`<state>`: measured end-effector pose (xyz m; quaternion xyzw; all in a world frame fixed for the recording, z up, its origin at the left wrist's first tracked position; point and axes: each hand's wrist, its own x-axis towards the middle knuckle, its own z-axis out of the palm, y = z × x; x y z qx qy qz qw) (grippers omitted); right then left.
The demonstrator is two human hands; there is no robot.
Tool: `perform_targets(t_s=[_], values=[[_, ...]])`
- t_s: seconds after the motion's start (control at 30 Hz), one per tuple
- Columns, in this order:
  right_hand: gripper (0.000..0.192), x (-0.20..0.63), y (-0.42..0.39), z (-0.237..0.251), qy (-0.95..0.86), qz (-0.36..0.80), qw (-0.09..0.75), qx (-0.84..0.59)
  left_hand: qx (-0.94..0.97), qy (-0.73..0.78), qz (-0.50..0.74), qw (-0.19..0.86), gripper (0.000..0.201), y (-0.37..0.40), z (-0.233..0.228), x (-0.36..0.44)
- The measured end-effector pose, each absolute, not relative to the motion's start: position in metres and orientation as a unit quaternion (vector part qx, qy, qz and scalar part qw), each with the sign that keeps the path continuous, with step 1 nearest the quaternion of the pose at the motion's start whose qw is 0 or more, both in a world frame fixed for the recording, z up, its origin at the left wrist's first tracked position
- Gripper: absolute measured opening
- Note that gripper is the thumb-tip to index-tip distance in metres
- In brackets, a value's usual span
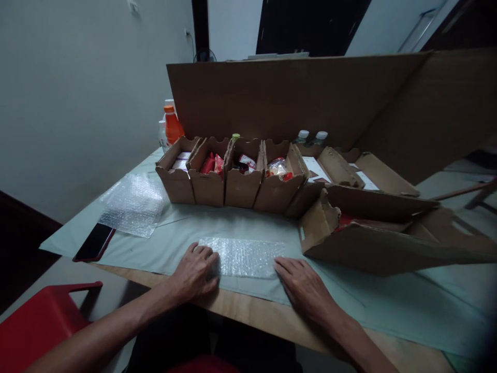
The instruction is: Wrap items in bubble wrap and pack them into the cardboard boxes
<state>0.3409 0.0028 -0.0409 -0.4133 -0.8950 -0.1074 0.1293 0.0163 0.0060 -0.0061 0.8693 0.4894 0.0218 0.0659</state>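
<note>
A strip of clear bubble wrap (pixel 248 257) lies flat near the front edge of the table. At its left end rests my left hand (pixel 196 270), palm down, with the fingers slightly bent and apart from the thumb. My right hand (pixel 301 282) lies on the right end, its fingers stretched out and the fingertips touching the wrap's edge. Both hands are open, and neither grips anything. Further left, more bubble wrap sheets (pixel 134 202) are heaped loosely on the cloth.
Several cardboard bins (pixel 244 191) stand in a row behind the wrap, holding packets and boxes. A larger cardboard box (pixel 373 246) lies at right. A phone (pixel 95 242) sits at the left edge. Behind are an orange bottle (pixel 173 124) and a cardboard panel (pixel 291 98).
</note>
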Motion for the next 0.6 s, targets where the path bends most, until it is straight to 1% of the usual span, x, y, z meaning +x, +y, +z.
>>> perform_targets(t_s=[0.07,0.13,0.17,0.23,0.27,0.3,0.37,0.43,0.5,0.53,0.57,0.6], values=[[0.028,0.34,0.011,-0.04,-0.898,-0.105,0.142,-0.404,0.868,0.494,0.014,0.049,0.036,0.007,-0.005,0.02],[0.024,0.341,0.018,-0.035,-0.893,-0.076,0.192,-0.4,0.869,0.494,0.019,0.037,0.037,0.009,-0.009,0.022],[0.023,0.341,0.02,-0.03,-0.885,-0.049,0.223,-0.407,0.869,0.494,0.027,0.033,0.036,0.01,-0.012,0.023],[0.024,0.343,0.022,-0.014,-0.85,0.022,0.28,-0.446,0.867,0.493,0.057,0.034,0.024,0.013,-0.017,0.021],[0.024,0.344,0.021,-0.005,-0.824,0.066,0.299,-0.476,0.863,0.497,0.081,0.041,0.017,0.014,-0.018,0.019],[0.024,0.345,0.02,0.004,-0.796,0.115,0.309,-0.508,0.856,0.502,0.111,0.058,0.015,0.015,-0.017,0.016],[0.028,0.346,0.016,0.018,-0.737,0.212,0.318,-0.557,0.827,0.518,0.174,0.131,0.018,0.017,-0.01,0.008],[0.035,0.347,0.014,0.024,-0.69,0.286,0.325,-0.58,0.784,0.524,0.216,0.254,0.018,0.018,0.002,-0.001],[0.041,0.347,0.014,0.017,-0.664,0.332,0.322,-0.588,0.742,0.518,0.218,0.366,0.021,0.023,0.011,-0.009],[0.043,0.347,0.016,0.011,-0.659,0.344,0.315,-0.59,0.728,0.522,0.204,0.395,0.025,0.026,0.012,-0.012],[0.044,0.348,0.017,0.002,-0.661,0.344,0.303,-0.595,0.723,0.535,0.18,0.397,0.03,0.029,0.011,-0.015],[0.044,0.35,0.02,-0.007,-0.669,0.323,0.292,-0.602,0.725,0.559,0.152,0.371,0.035,0.032,0.008,-0.018]])
